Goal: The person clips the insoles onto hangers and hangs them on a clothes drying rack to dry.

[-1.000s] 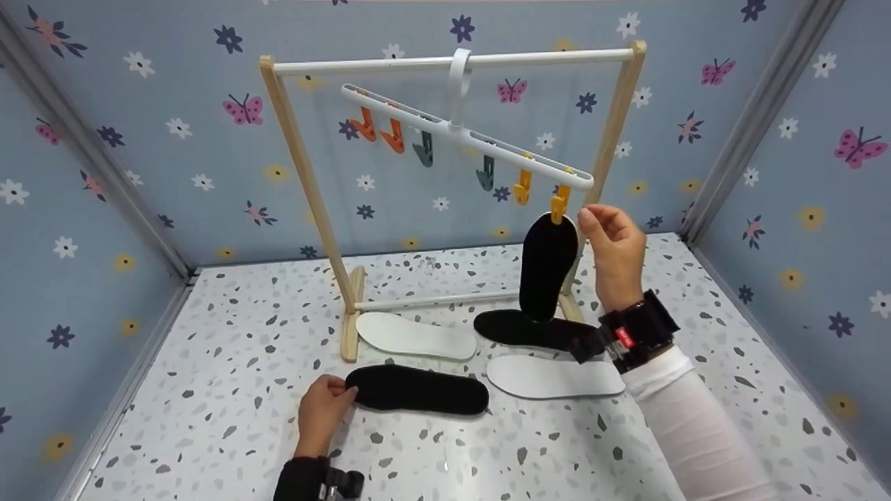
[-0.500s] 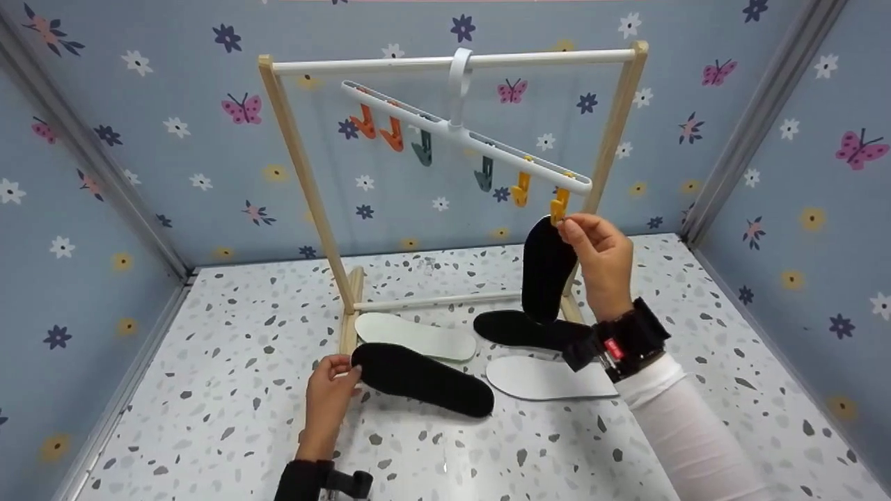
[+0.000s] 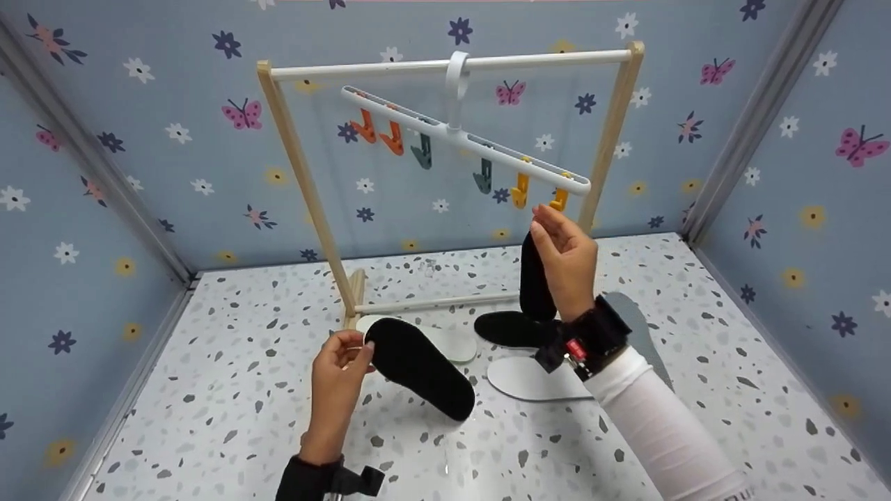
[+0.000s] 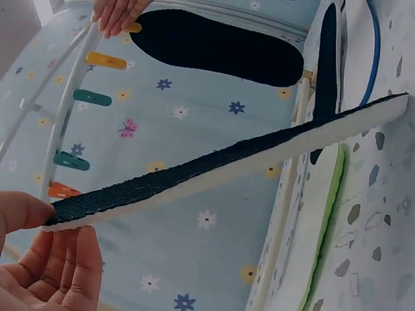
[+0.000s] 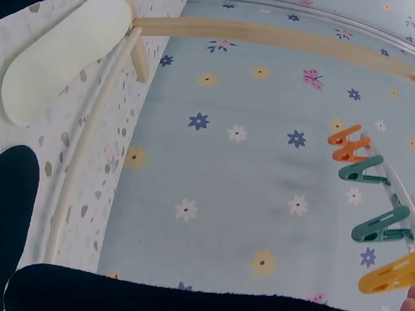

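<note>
My left hand [image 3: 337, 390] pinches one end of a black insole [image 3: 421, 369] between thumb and fingers. In the left wrist view that insole [image 4: 194, 165] shows a white underside and is lifted off the table. A second black insole [image 3: 534, 282] hangs from the end yellow clip [image 3: 559, 198] of a white clip hanger [image 3: 418, 120]. My right hand [image 3: 572, 271] is in front of the hanging insole, partly covering it, with its fingers loosely bent just below the yellow clips. The other yellow clip [image 3: 519, 191] holds nothing.
A wooden stand with a white rail [image 3: 362, 69] bears the hanger. Green clips [image 3: 483, 177] and orange clips [image 3: 393, 139] hang further left. On the speckled table lie a pale insole [image 3: 456, 344], a black insole [image 3: 507, 328], a white insole [image 3: 532, 379] and a grey insole [image 3: 630, 320].
My left hand has raised the black insole from the table and tilted it. My right hand has moved left from beside the hanging insole to in front of it.
</note>
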`<action>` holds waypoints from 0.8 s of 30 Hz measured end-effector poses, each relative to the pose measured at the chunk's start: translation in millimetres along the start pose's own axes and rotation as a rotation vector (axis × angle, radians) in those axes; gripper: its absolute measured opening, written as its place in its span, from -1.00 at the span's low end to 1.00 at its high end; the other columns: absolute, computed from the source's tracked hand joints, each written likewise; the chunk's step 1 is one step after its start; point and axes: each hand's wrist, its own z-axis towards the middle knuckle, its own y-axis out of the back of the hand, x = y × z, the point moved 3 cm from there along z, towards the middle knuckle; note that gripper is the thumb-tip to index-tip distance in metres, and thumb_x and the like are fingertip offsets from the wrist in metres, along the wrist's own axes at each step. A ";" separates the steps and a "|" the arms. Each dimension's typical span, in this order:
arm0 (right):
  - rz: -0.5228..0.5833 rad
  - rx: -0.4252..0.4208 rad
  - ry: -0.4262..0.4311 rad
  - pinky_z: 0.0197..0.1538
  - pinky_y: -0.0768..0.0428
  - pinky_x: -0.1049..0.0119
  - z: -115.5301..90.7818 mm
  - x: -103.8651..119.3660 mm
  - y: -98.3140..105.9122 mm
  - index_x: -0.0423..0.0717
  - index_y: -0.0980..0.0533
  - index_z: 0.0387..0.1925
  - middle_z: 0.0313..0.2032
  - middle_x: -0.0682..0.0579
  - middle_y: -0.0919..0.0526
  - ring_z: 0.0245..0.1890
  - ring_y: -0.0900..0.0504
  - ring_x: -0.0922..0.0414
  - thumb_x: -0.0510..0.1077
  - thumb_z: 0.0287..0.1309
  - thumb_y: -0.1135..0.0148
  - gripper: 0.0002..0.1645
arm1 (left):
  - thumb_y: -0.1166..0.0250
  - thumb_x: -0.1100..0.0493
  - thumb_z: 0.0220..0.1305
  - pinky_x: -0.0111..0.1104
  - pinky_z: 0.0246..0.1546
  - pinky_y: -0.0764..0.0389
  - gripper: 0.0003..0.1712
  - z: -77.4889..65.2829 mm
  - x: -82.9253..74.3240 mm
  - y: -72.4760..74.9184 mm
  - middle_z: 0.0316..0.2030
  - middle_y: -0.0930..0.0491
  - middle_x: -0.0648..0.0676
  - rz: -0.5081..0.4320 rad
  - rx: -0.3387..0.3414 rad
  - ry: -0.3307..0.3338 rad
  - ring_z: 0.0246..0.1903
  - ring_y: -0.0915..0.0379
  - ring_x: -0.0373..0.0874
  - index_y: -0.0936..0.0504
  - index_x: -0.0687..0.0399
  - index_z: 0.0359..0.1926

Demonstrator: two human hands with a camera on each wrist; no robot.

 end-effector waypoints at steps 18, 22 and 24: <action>-0.067 -0.001 -0.065 0.31 -0.28 0.29 -0.1 -3.7 -26.7 -0.32 -0.22 0.31 0.31 -0.19 -0.29 0.30 -0.31 0.04 -0.19 0.30 -0.11 -0.39 | -0.29 0.32 0.19 -0.48 -0.37 -0.57 -0.88 -14.5 -31.1 -0.3 -0.35 -0.57 0.06 0.182 -0.014 -0.307 -0.34 -0.50 -0.25 -0.58 0.23 -0.23; -0.075 -0.004 -0.067 0.35 -0.19 0.32 3.1 -5.5 -28.1 -0.34 -0.14 0.34 0.36 -0.21 -0.19 0.36 -0.21 0.01 -0.22 0.34 -0.03 -0.39 | -0.30 0.37 0.16 -0.48 -0.38 -0.58 -0.88 -16.1 -35.3 -2.2 -0.35 -0.59 0.06 0.191 -0.005 -0.342 -0.34 -0.50 -0.28 -0.59 0.25 -0.24; -0.085 -0.010 -0.078 0.36 -0.17 0.33 5.5 -6.2 -28.8 -0.33 -0.12 0.35 0.37 -0.20 -0.17 0.37 -0.19 0.03 -0.22 0.35 -0.02 -0.38 | -0.29 0.40 0.16 -0.47 -0.38 -0.58 -0.89 -18.6 -40.0 -4.4 -0.36 -0.59 0.08 0.185 -0.001 -0.350 -0.35 -0.50 -0.29 -0.58 0.28 -0.25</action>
